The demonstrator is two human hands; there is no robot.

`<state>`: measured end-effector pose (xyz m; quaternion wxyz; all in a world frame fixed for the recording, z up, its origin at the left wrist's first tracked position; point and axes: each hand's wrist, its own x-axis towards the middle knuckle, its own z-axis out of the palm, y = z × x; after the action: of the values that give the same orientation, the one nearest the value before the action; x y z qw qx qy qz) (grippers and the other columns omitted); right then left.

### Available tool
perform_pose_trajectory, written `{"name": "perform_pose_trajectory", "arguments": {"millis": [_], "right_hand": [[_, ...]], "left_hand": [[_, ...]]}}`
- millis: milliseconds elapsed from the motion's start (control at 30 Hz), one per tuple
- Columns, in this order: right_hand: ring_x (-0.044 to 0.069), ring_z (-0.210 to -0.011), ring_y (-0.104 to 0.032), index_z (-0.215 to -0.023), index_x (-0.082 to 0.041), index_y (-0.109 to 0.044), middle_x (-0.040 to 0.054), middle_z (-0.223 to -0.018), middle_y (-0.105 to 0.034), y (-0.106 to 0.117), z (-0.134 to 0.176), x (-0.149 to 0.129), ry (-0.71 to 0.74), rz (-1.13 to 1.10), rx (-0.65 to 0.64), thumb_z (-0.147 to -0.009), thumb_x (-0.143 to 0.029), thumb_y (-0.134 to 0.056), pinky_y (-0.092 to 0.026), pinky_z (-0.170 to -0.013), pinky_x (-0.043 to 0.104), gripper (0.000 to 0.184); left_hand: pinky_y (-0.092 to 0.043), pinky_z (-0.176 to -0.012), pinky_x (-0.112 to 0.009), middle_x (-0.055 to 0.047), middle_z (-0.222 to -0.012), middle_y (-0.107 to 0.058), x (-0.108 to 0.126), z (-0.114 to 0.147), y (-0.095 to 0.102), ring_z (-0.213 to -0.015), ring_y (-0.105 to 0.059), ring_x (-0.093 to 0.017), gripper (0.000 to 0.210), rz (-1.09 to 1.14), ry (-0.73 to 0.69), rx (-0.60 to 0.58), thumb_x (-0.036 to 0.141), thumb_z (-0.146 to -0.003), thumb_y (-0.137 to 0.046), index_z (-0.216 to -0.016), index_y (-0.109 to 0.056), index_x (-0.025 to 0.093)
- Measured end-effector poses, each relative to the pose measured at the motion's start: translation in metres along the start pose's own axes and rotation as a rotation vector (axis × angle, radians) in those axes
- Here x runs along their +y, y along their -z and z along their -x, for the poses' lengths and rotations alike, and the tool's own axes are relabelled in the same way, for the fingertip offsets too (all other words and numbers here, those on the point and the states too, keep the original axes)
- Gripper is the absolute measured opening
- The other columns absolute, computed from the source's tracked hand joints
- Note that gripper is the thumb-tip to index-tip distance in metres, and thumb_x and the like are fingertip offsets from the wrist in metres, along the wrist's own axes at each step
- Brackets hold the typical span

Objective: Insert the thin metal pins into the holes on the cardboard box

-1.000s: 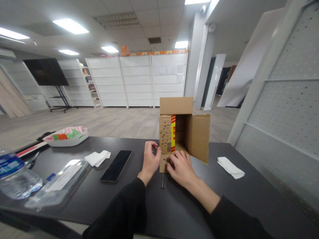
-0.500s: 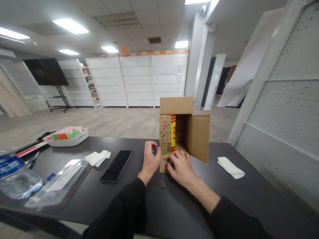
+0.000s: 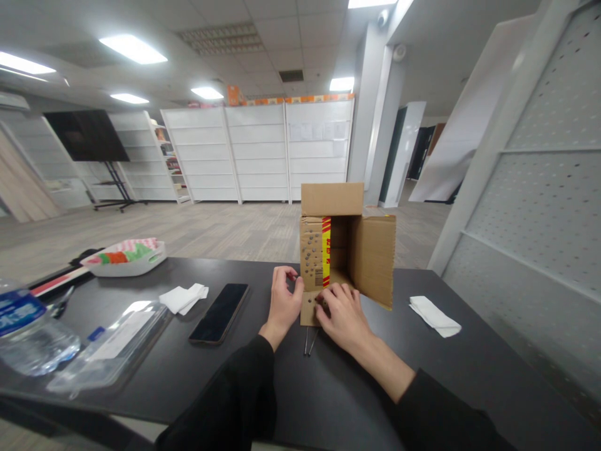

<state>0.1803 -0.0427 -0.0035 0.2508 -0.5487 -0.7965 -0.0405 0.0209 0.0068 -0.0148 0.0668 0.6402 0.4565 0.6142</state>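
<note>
A cardboard box [image 3: 311,254] stands on the dark table with its open side towards me and its flaps spread. Many small dark round spots mark its left front panel, beside a yellow and red tape strip [image 3: 327,254]. My left hand [image 3: 285,300] is at the box's left edge, fingers curved and thumb apart from them. Over the lower flap [image 3: 308,316] lies my right hand [image 3: 345,319], thumb and forefinger brought together near a small dark spot; whatever they pinch is too small to make out. Two thin metal rods [image 3: 308,343] stick out below that flap.
Left of my hands lie a phone [image 3: 220,313], folded white tissues [image 3: 183,299], a clear plastic case [image 3: 115,344] and a water bottle [image 3: 32,332]. A white basket [image 3: 124,268] stands behind them. Another folded tissue [image 3: 435,316] is on the right, near a perforated panel [image 3: 554,207].
My right hand's thumb and forefinger have shifted slightly over the lower flap, showing a little more of it. My left hand, the box and the rods stay where they were.
</note>
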Motion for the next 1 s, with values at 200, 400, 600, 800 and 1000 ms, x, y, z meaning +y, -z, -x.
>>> {"name": "perform_pose_trajectory", "arguments": {"millis": [200, 400, 600, 800, 1000], "right_hand": [[0.027, -0.099, -0.051, -0.093, -0.021, -0.06, 0.0081, -0.1, -0.063, -0.0022, -0.0004, 0.002, -0.006, 0.02, 0.023, -0.09, -0.023, -0.054, -0.033, -0.084, 0.04, 0.006], [0.026, -0.096, -0.051, -0.09, -0.022, -0.059, 0.0083, -0.099, -0.063, -0.0037, -0.0011, 0.0033, 0.005, 0.024, 0.042, -0.09, -0.022, -0.053, -0.033, -0.082, 0.04, 0.006], [0.026, -0.097, -0.052, -0.092, -0.022, -0.06, 0.0079, -0.1, -0.064, -0.0054, -0.0026, 0.006, 0.006, 0.03, 0.013, -0.09, -0.015, -0.053, -0.033, -0.082, 0.039, 0.01], [0.026, -0.098, -0.052, -0.093, -0.021, -0.06, 0.0076, -0.101, -0.064, -0.0085, -0.0031, 0.008, 0.006, 0.043, 0.014, -0.091, -0.013, -0.051, -0.034, -0.083, 0.04, 0.012], [0.026, -0.098, -0.052, -0.093, -0.021, -0.06, 0.0073, -0.1, -0.064, -0.0084, -0.003, 0.0074, -0.002, 0.049, 0.003, -0.092, -0.013, -0.052, -0.033, -0.084, 0.039, 0.011]], "left_hand": [[-0.044, -0.071, -0.029, -0.002, -0.087, -0.054, -0.0007, -0.0004, -0.0003, -0.082, -0.054, -0.016, 0.01, 0.001, -0.004, 0.0, 0.014, -0.084, -0.057, -0.089, -0.052, 0.021], [-0.044, -0.071, -0.029, -0.002, -0.088, -0.054, -0.0009, -0.0003, -0.0003, -0.082, -0.054, -0.016, 0.009, 0.003, -0.001, -0.005, 0.015, -0.084, -0.057, -0.089, -0.051, 0.021], [-0.044, -0.072, -0.029, -0.002, -0.088, -0.054, 0.0007, -0.0001, 0.0001, -0.083, -0.054, -0.016, 0.01, 0.001, 0.003, -0.006, 0.014, -0.084, -0.057, -0.089, -0.051, 0.021], [-0.043, -0.072, -0.029, -0.002, -0.087, -0.053, 0.0005, -0.0006, 0.0008, -0.082, -0.054, -0.016, 0.01, 0.0, 0.004, -0.008, 0.014, -0.084, -0.056, -0.089, -0.051, 0.021], [-0.044, -0.072, -0.029, -0.002, -0.088, -0.054, 0.0004, -0.0001, 0.0003, -0.083, -0.054, -0.016, 0.01, 0.001, 0.002, -0.008, 0.014, -0.084, -0.056, -0.089, -0.051, 0.021]]}}
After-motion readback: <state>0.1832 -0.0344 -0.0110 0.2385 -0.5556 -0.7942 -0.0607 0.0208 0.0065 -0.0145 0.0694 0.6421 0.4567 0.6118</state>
